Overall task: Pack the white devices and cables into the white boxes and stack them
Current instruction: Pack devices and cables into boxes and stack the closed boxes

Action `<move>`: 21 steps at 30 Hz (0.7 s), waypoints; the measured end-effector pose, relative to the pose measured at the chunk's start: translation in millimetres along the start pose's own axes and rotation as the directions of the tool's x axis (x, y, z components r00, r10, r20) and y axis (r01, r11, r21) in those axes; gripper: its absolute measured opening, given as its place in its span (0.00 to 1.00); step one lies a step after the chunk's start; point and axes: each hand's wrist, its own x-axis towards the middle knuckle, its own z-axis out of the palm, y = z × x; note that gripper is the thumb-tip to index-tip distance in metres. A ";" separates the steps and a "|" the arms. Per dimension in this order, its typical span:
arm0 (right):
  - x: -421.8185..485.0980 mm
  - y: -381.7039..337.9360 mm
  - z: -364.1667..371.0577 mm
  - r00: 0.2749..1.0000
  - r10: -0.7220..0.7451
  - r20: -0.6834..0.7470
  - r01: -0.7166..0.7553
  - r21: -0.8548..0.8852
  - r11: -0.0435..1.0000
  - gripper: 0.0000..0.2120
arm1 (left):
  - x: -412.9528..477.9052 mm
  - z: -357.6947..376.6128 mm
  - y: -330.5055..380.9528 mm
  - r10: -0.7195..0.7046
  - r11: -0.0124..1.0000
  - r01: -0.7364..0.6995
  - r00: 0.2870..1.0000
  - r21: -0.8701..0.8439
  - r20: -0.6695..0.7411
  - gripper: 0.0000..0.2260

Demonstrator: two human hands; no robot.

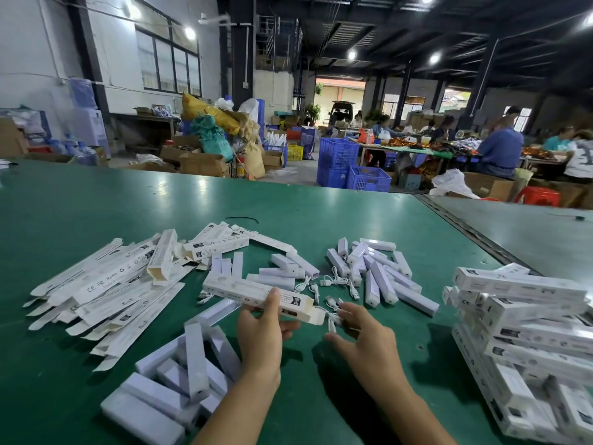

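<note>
My left hand (261, 329) grips a long white box (247, 292) above the green table (64, 213), its open flap end pointing right. My right hand (362, 335) pinches a coiled white cable (332, 316) right at that open end. More loose white cables (337, 282) lie just beyond. White bar devices lie in a heap at front left (189, 370), and another group (378, 274) lies at centre right. Flat unfolded boxes (106, 290) are spread on the left. Packed boxes are stacked at the right (526, 332).
A black cable tie (242, 219) lies farther back on the table. A seam (465, 232) separates this table from a second one on the right. Beyond the far edge are blue crates (338, 162), cardboard boxes and seated people at other tables.
</note>
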 end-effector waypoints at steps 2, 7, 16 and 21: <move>0.4 -0.8 -1.6 1.000 0.019 -0.024 -0.018 0.051 0.999 0.25 | 1.0 -0.1 -0.2 0.005 1.000 -0.005 1.000 -0.001 -0.007 0.06; -0.8 -3.9 -4.7 0.999 -0.038 -0.035 0.041 0.075 0.996 0.18 | 0.9 0.2 1.2 0.013 1.000 -0.013 1.000 -0.010 -0.025 0.06; -0.4 -4.6 -0.7 0.984 -0.180 -0.021 0.181 0.132 0.975 0.13 | -4.8 5.0 2.7 0.067 0.997 -0.068 0.997 0.022 0.027 0.05; 3.1 0.1 -1.7 0.997 -0.072 0.014 0.067 0.233 0.970 0.13 | -9.7 6.4 1.7 0.099 0.992 -0.106 0.989 0.062 0.110 0.04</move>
